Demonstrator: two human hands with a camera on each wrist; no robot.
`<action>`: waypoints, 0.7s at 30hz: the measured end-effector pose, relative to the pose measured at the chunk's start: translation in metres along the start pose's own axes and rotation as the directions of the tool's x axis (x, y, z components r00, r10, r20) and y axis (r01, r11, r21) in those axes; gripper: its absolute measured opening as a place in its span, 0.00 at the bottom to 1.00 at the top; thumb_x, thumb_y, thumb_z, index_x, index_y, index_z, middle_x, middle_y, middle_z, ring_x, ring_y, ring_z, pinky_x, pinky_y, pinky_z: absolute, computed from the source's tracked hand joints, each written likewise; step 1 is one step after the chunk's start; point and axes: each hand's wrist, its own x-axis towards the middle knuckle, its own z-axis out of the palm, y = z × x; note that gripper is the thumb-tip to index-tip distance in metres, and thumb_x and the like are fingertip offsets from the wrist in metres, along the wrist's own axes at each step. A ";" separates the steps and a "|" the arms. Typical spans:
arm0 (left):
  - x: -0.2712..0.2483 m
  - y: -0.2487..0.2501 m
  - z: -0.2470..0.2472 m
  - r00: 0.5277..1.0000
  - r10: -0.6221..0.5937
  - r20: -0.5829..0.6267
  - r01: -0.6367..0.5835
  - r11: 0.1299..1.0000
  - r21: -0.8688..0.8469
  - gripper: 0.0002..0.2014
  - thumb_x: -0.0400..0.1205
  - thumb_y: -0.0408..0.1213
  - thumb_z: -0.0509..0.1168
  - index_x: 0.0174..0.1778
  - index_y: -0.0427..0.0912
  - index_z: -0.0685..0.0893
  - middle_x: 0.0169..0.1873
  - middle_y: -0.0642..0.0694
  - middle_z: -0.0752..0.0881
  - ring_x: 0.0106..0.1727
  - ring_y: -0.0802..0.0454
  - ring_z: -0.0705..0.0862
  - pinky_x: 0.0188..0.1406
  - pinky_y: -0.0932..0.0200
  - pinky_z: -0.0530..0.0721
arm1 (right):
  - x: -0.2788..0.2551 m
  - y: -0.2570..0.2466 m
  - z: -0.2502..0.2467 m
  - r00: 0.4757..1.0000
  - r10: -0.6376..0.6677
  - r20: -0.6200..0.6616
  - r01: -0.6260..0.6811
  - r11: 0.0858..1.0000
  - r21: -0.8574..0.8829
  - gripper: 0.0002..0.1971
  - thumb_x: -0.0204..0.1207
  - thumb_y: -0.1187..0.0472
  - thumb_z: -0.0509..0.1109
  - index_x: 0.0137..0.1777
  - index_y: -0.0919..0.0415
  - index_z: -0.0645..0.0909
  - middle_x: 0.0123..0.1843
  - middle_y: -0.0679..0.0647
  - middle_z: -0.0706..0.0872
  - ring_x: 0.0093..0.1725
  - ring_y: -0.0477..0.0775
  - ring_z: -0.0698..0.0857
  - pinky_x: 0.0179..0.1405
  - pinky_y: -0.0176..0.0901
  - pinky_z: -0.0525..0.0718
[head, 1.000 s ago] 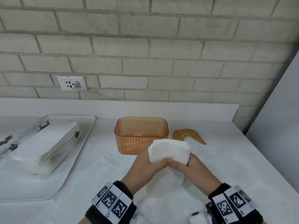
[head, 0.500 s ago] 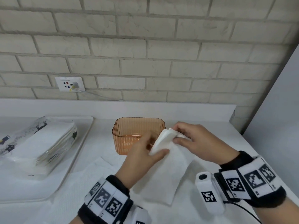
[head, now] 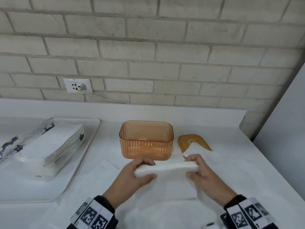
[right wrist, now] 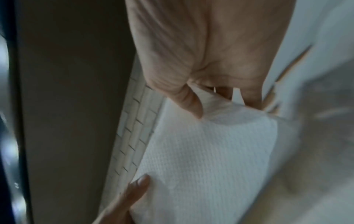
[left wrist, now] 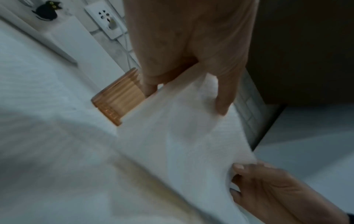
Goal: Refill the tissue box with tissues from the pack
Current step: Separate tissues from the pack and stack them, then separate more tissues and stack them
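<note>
An open orange ribbed tissue box stands on the white counter, with no tissues visible inside. Its orange lid lies to the right, a white tissue partly over it. In front of the box I hold a folded stack of white tissues stretched between both hands. My left hand pinches its left end and my right hand pinches its right end. The wrist views show the same stack gripped by thumb and fingers. The tissue pack lies on a tray at the left.
The white tray sits at the left of the counter. Loose white tissues are spread on the counter under my hands. A brick wall with a socket runs behind. A grey panel bounds the right side.
The tissue stack was held upright and bunched; now it is turned level and stretched sideways between my hands. My right hand came back down from near the box.
</note>
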 end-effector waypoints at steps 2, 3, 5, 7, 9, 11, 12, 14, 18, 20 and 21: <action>-0.001 -0.011 0.004 0.998 -0.036 0.054 0.029 0.993 0.111 0.12 0.76 0.34 0.74 0.45 0.58 0.82 0.43 0.62 0.85 0.42 0.63 0.82 0.42 0.69 0.81 | 0.000 0.011 0.008 0.998 0.054 0.016 -0.053 0.998 -0.035 0.13 0.82 0.66 0.60 0.61 0.49 0.67 0.53 0.53 0.83 0.46 0.45 0.86 0.41 0.31 0.81; 0.000 -0.013 0.005 0.998 -0.039 0.040 0.033 0.992 0.126 0.11 0.77 0.34 0.73 0.45 0.57 0.81 0.43 0.62 0.85 0.42 0.63 0.82 0.42 0.68 0.80 | 0.002 0.013 0.010 0.998 0.058 0.000 -0.058 0.998 -0.033 0.14 0.82 0.66 0.60 0.63 0.49 0.67 0.54 0.52 0.84 0.47 0.43 0.87 0.42 0.31 0.81; 0.002 -0.013 0.003 0.998 -0.049 -0.031 0.052 0.995 0.082 0.11 0.75 0.36 0.75 0.46 0.54 0.82 0.44 0.61 0.86 0.43 0.61 0.84 0.44 0.66 0.82 | 0.004 0.011 0.009 0.997 0.061 -0.049 -0.062 0.998 -0.029 0.13 0.82 0.65 0.60 0.61 0.49 0.69 0.52 0.51 0.86 0.48 0.42 0.87 0.45 0.32 0.81; 0.003 -0.011 -0.003 0.994 -0.083 -0.068 0.084 0.996 0.002 0.18 0.68 0.43 0.78 0.52 0.53 0.81 0.44 0.59 0.87 0.46 0.60 0.86 0.46 0.62 0.85 | 0.006 0.005 0.007 0.994 0.059 -0.089 -0.062 0.998 -0.030 0.10 0.82 0.65 0.61 0.57 0.49 0.71 0.51 0.53 0.86 0.50 0.47 0.86 0.48 0.35 0.81; 0.004 -0.011 -0.007 0.991 -0.132 -0.038 0.130 0.991 -0.044 0.24 0.65 0.50 0.78 0.56 0.53 0.80 0.48 0.58 0.88 0.50 0.59 0.88 0.49 0.58 0.87 | 0.006 0.000 0.003 0.991 0.050 -0.127 -0.052 0.998 -0.018 0.09 0.81 0.65 0.61 0.56 0.50 0.72 0.53 0.54 0.85 0.53 0.52 0.85 0.54 0.43 0.82; 0.003 -0.007 -0.007 0.984 -0.177 -0.003 0.177 0.983 -0.058 0.19 0.74 0.47 0.75 0.59 0.52 0.81 0.53 0.56 0.90 0.53 0.57 0.89 0.52 0.56 0.87 | 0.007 -0.004 0.001 0.988 0.051 -0.143 -0.045 0.998 0.046 0.10 0.81 0.65 0.62 0.58 0.51 0.73 0.55 0.54 0.86 0.55 0.54 0.85 0.60 0.51 0.82; 0.002 -0.005 -0.007 0.981 -0.196 -0.005 0.195 0.977 -0.085 0.14 0.77 0.45 0.71 0.59 0.50 0.82 0.53 0.54 0.90 0.53 0.55 0.89 0.53 0.56 0.87 | 0.007 -0.005 0.001 0.988 0.060 -0.140 -0.046 0.993 0.105 0.11 0.80 0.65 0.63 0.60 0.52 0.74 0.55 0.53 0.87 0.56 0.54 0.86 0.62 0.54 0.82; 0.002 0.000 -0.004 0.975 -0.217 -0.047 0.205 0.962 -0.181 0.11 0.81 0.42 0.65 0.59 0.47 0.83 0.52 0.51 0.91 0.52 0.52 0.90 0.54 0.53 0.88 | 0.008 -0.006 0.001 0.994 0.082 -0.079 -0.059 0.965 0.256 0.15 0.80 0.65 0.64 0.64 0.52 0.75 0.58 0.51 0.88 0.58 0.53 0.87 0.64 0.55 0.82; 0.001 0.006 0.001 0.953 -0.282 -0.113 0.240 0.927 -0.288 0.11 0.83 0.43 0.62 0.60 0.47 0.81 0.53 0.46 0.90 0.51 0.46 0.90 0.43 0.46 0.90 | 0.008 -0.011 0.005 0.987 0.128 0.095 -0.157 0.884 0.440 0.15 0.79 0.66 0.64 0.65 0.54 0.77 0.58 0.52 0.89 0.58 0.54 0.87 0.59 0.52 0.84; 0.001 0.011 0.002 0.946 -0.297 -0.128 0.252 0.926 -0.281 0.11 0.84 0.42 0.61 0.61 0.50 0.79 0.53 0.45 0.88 0.50 0.47 0.89 0.33 0.49 0.90 | 0.012 -0.018 0.006 0.986 0.121 0.113 -0.158 0.891 0.425 0.15 0.81 0.66 0.62 0.65 0.53 0.77 0.59 0.51 0.89 0.59 0.55 0.87 0.54 0.50 0.86; 0.002 0.013 0.001 0.951 -0.279 -0.137 0.234 0.933 -0.274 0.11 0.85 0.42 0.61 0.62 0.49 0.79 0.52 0.45 0.88 0.47 0.48 0.89 0.30 0.51 0.89 | 0.015 -0.025 0.006 0.986 0.113 0.124 -0.154 0.902 0.404 0.15 0.81 0.66 0.62 0.66 0.53 0.76 0.60 0.52 0.88 0.59 0.56 0.87 0.49 0.50 0.87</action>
